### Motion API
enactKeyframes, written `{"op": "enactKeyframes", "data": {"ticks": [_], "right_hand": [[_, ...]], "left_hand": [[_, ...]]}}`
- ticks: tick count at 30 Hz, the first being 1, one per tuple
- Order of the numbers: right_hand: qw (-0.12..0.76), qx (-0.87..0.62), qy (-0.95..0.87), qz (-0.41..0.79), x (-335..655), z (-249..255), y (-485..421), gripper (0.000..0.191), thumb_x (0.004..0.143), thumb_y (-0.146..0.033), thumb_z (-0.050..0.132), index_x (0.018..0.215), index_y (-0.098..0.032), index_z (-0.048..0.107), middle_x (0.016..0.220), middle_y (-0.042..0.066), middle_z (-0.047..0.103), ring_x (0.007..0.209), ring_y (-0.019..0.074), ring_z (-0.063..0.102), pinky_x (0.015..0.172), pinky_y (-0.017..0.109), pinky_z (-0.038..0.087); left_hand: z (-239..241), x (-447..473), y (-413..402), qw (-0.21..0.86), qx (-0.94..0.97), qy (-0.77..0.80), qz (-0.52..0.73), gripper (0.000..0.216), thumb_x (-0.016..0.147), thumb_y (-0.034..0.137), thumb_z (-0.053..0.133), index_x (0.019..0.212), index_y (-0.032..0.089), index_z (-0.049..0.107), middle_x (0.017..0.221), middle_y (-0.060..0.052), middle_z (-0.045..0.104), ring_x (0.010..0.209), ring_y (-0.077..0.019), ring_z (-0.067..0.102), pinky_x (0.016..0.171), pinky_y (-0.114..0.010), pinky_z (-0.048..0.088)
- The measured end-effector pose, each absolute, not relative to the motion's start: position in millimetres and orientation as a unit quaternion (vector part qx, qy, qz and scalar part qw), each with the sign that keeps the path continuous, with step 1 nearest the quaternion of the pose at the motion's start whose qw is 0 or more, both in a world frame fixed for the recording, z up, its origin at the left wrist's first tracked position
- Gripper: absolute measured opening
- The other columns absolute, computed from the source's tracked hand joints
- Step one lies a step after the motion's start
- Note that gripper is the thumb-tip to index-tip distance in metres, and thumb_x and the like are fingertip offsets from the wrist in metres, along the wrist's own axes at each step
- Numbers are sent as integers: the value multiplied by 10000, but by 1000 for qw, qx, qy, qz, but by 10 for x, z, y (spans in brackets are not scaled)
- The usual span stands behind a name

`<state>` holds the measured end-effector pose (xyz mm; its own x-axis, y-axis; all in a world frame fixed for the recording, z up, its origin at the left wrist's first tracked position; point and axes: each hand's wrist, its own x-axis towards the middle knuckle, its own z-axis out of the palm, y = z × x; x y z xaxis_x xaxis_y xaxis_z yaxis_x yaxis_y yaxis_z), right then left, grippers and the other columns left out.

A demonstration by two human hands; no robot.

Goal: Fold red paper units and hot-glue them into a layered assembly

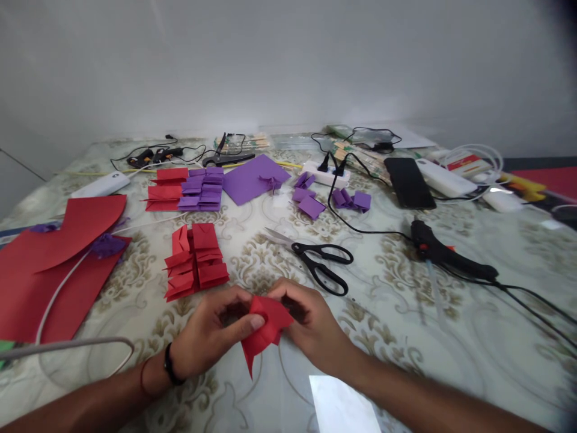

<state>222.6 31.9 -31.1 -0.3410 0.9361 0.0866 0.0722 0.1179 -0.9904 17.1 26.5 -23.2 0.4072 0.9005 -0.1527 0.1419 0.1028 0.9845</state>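
Between my two hands is a partly folded piece of red paper point(265, 328), with a pointed corner hanging down. My left hand point(211, 329) pinches its left side, the thumb pressed on the front face. My right hand point(311, 322) grips the right side, its fingers mostly behind the paper. Just beyond my hands lie black-handled scissors point(315, 258), blades slightly apart. Folded red paper pieces point(198, 258) stand in rows to the left of them. Farther back sit more red folded pieces point(166, 189) beside purple folded pieces point(201, 189).
Red sheets point(54, 282) and a white cable point(67, 279) cover the left side. A black glue gun point(451, 252) lies at right, its cord running to a white power strip point(324, 173). Nearby are a phone point(409, 183), a purple sheet point(247, 183) and a white paper point(345, 404).
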Motion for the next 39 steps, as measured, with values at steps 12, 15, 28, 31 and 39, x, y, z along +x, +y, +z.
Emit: {"op": "enactKeyframes", "data": {"ticks": [12,15,28,31,39], "right_hand": [[420,-426,-629,497,2224,-342,360,230,975,-294,582,821,-202,725,794,23,670,748,173,609,692,291,454],[419,-462,-585,519,2213,-368,355,140,933,-319,641,889,-209,715,770,6,667,696,164,598,636,273,455],[409,-454,-591,527,2176,-340,322,62,940,-280,655,954,-221,644,795,-10,687,740,158,657,700,267,528],[401,-446,-607,521,2175,-332,321,70,951,-284,643,961,-215,652,832,3,694,771,162,657,718,273,537],[395,-440,-627,507,2169,-350,327,57,948,-265,645,961,-215,668,837,9,688,758,162,641,705,282,536]], "left_hand": [[-224,115,247,600,596,418,333,424,1006,604,552,1074,206,680,957,-48,684,921,-215,648,839,-329,527],[-210,94,234,641,584,365,338,611,923,685,632,1337,241,566,1139,-86,692,1081,-272,660,951,-401,536],[-204,143,227,494,663,469,309,362,972,290,631,1323,261,548,1242,-61,686,1109,-229,678,972,-362,552],[-213,162,247,494,639,486,334,275,987,297,602,1257,247,583,1144,-42,711,1005,-201,699,869,-312,585],[-235,192,265,516,584,489,392,255,982,280,611,1228,221,591,947,-14,712,730,-143,671,640,-242,588]]}}
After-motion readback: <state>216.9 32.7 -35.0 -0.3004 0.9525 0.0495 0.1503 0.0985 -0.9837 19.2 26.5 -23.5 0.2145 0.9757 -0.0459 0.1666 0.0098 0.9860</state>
